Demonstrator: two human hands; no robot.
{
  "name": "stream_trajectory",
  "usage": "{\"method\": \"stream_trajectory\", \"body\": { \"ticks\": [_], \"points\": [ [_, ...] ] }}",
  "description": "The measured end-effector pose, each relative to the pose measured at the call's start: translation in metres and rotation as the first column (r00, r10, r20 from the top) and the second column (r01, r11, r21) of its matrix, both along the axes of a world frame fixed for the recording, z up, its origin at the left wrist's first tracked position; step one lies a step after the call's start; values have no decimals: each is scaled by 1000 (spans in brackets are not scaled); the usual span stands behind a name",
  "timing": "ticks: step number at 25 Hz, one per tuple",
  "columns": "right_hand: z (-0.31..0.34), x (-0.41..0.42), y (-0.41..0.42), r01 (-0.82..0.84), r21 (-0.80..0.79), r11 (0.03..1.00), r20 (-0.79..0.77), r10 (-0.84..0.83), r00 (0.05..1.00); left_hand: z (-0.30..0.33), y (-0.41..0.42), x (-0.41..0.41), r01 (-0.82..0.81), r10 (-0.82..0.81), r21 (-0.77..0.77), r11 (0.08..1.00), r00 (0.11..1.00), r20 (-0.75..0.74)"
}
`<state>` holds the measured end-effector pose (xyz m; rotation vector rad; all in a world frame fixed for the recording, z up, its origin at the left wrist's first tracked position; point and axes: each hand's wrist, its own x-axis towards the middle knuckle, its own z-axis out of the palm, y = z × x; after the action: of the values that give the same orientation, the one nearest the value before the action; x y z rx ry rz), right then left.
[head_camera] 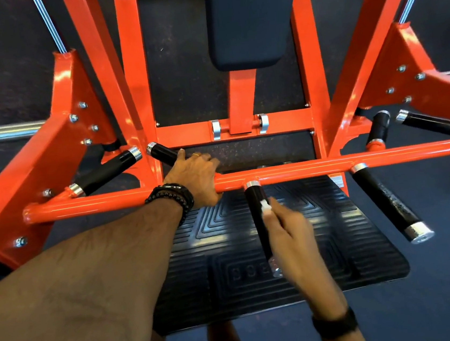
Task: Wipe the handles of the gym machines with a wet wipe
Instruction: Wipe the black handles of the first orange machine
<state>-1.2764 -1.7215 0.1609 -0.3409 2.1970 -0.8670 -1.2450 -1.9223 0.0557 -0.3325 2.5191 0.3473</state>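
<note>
Orange steel fills our view: the machine frame (96, 162), its crossbar (330, 165) running across in front of us. Our left hand (195, 178) rests over the crossbar, fingers curled round it, beads and a watch on the wrist. Our right hand (288, 229) pinches a small white wipe (265, 207) between fingertips and presses it to the upper part of the black handle (258, 214) that juts from the crossbar toward us. A second handle (384, 202) sticks out to the right of it, well apart. More black grips (106, 171) sit further back on both sides. Under the handles lies a ribbed black footplate (341, 263), and a dark pad (247, 19) stands beyond
</note>
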Motion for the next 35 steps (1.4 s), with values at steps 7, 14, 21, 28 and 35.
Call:
{"method": "stream_trajectory", "body": {
  "ticks": [7,14,21,28,35],
  "points": [
    [29,17,22,-233,45,972,-120,236,964,3,0,0,-1,1,12,1000,1000,13],
    [-16,-26,-30,-120,111,987,-270,146,952,8,1,-1,1,-2,12,1000,999,49],
    [29,17,16,-572,200,795,-293,606,740,6,0,0,-10,10,12,1000,1000,21],
    [-19,-28,-42,-541,263,799,-338,602,724,10,1,-3,-2,1,8,1000,997,79],
    [-16,-24,-12,-387,126,913,-310,407,859,9,-1,0,-2,0,39,999,999,40]
  ]
}}
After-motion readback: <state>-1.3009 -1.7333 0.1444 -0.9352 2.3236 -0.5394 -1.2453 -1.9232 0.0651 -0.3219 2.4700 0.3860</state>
